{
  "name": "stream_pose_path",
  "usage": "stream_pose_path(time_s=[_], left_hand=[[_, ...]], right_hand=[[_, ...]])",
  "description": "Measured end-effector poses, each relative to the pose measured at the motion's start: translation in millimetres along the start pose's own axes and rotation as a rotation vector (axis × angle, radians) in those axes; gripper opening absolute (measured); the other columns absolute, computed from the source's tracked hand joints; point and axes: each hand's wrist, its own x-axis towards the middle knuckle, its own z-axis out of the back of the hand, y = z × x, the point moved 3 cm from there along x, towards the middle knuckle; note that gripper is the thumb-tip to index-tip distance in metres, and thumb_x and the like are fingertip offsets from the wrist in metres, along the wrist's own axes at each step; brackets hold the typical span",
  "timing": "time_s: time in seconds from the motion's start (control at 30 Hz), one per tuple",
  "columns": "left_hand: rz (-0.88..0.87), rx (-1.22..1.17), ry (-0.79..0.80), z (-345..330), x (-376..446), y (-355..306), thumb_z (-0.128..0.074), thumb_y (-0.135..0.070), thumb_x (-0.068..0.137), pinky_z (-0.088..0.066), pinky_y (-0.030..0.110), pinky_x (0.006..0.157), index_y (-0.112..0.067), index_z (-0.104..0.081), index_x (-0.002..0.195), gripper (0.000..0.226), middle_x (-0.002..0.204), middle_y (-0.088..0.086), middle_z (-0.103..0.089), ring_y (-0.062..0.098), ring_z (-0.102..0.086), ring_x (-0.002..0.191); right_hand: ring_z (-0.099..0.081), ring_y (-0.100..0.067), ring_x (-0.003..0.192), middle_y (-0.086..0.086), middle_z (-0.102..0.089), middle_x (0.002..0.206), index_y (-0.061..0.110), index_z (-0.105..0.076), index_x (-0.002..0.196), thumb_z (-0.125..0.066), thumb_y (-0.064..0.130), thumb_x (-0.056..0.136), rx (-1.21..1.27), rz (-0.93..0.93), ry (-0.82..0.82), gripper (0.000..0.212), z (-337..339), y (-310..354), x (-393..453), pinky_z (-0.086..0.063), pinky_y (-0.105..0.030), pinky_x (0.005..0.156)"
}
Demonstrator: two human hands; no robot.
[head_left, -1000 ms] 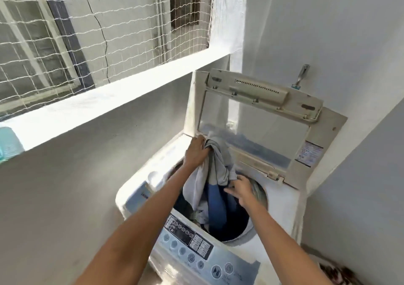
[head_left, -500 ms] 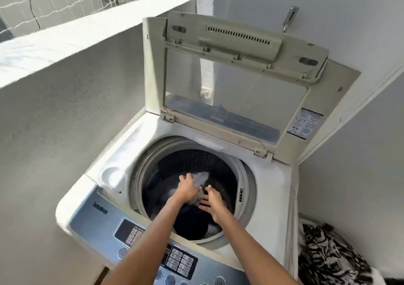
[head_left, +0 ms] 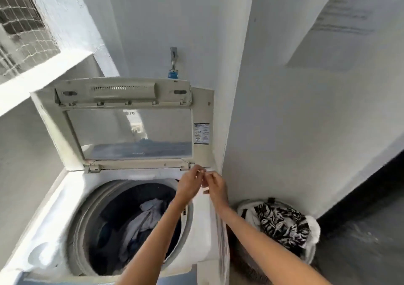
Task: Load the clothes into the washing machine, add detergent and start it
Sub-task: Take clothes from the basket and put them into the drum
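Note:
A white top-loading washing machine [head_left: 65, 197] stands with its lid [head_left: 131, 123] raised upright against the wall. Grey and dark blue clothes [head_left: 144, 221] lie in the drum. My left hand [head_left: 189, 183] and my right hand [head_left: 215, 186] hover close together over the machine's back right corner, above the drum's rim. Both hands are empty with fingers loosely apart, though they are blurred by motion. On the floor to the right of the machine stands a laundry basket [head_left: 247, 260] holding a black-and-white patterned garment [head_left: 282, 221] and white cloth.
A tap [head_left: 173, 66] sticks out of the wall just above the lid. A concrete ledge [head_left: 43, 74] with netting over it runs at the left. A wall corner rises right beside the machine. Grey floor [head_left: 360, 252] extends to the right of the basket.
Both hands have come up out of the drum, leaving the grey garment inside, and moved to the right over the machine's back right corner. The view has swung right, showing the basket.

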Motion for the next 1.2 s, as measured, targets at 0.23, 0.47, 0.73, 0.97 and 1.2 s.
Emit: stream_pose_path(time_s=[0.23,0.47,0.73,0.97,1.2], left_hand=[[-0.031,-0.074,0.19,-166.3,14.8,-81.7,-0.044,-0.017,0.097,-0.046,0.03,0.075,-0.007,-0.057,0.108,0.02,0.099,0.01,-0.068,0.022,-0.063,0.09],[0.283,-0.006,0.36,-354.0,30.7,-9.5,-0.041,-0.02,0.096,-0.046,0.035,0.085,-0.011,-0.056,0.112,0.023,0.108,0.012,-0.066,0.028,-0.061,0.099],[0.426,-0.007,0.4,-458.3,51.7,65.2,-0.041,-0.012,0.096,-0.035,0.025,0.068,-0.01,-0.052,0.117,0.024,0.092,0.004,-0.055,0.021,-0.053,0.083],[0.445,-0.003,0.362,-463.7,68.1,67.2,-0.041,-0.012,0.095,-0.04,0.03,0.064,-0.012,-0.052,0.112,0.019,0.076,0.0,-0.053,0.018,-0.049,0.064],[0.348,0.009,0.385,-413.1,52.9,9.9,-0.052,-0.013,0.092,-0.042,0.031,0.07,-0.006,-0.049,0.12,0.029,0.081,-0.008,-0.051,0.013,-0.051,0.073]], right_hand=[[-0.054,-0.013,0.059,-0.002,-0.058,0.066,0.019,-0.056,0.069,-0.049,0.013,0.096,-0.004,-0.132,-0.321,0.028,166.3,-41.8,29.9,-0.044,-0.03,0.055],[-0.057,-0.015,0.067,0.004,-0.064,0.074,0.021,-0.061,0.083,-0.054,0.018,0.093,-0.29,-0.427,-0.314,0.012,290.1,-204.1,42.4,-0.045,-0.025,0.056],[-0.041,-0.041,0.128,-0.029,-0.041,0.139,-0.004,-0.036,0.138,-0.071,0.024,0.083,-0.451,-0.752,-0.547,0.07,383.8,-346.0,83.9,-0.039,-0.043,0.099],[-0.061,-0.032,0.092,-0.017,-0.069,0.099,0.005,-0.069,0.096,-0.057,0.029,0.093,-0.403,-0.741,-0.416,0.028,406.2,-358.8,91.0,-0.039,-0.03,0.069],[-0.053,-0.021,0.086,-0.004,-0.059,0.081,0.013,-0.059,0.077,-0.055,0.016,0.093,-0.125,-0.513,-0.292,0.017,375.0,-236.4,89.1,-0.04,-0.033,0.078]])
